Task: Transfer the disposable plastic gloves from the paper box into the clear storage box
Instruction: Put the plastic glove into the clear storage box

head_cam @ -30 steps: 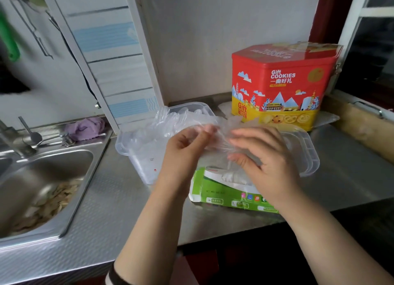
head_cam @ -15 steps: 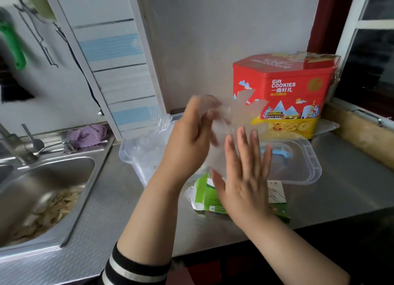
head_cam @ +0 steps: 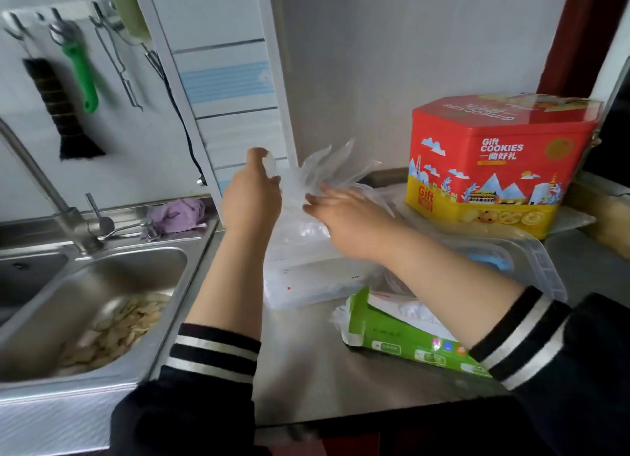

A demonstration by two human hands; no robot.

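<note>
A thin clear plastic glove (head_cam: 329, 169) stands up between my two hands, over the clear storage box (head_cam: 306, 278). My left hand (head_cam: 252, 196) pinches the glove's left end between thumb and fingers. My right hand (head_cam: 344, 213) lies with its fingers stretched against the glove's right side, above the box. More crumpled gloves fill the box. The green and white paper box (head_cam: 392, 333) lies on the counter in front, open, with gloves showing inside, partly hidden by my right forearm.
The box's clear lid (head_cam: 531, 261) lies to the right. A red and yellow cookie tin (head_cam: 494, 162) stands behind it. A steel sink (head_cam: 102, 302) with scraps is on the left, with a tap (head_cam: 44, 189), a purple cloth (head_cam: 177, 213) and hanging tools.
Both hands have moved left and back with the glove, from over the paper box to above the storage box. My right hand went from held up flat to lying against the glove.
</note>
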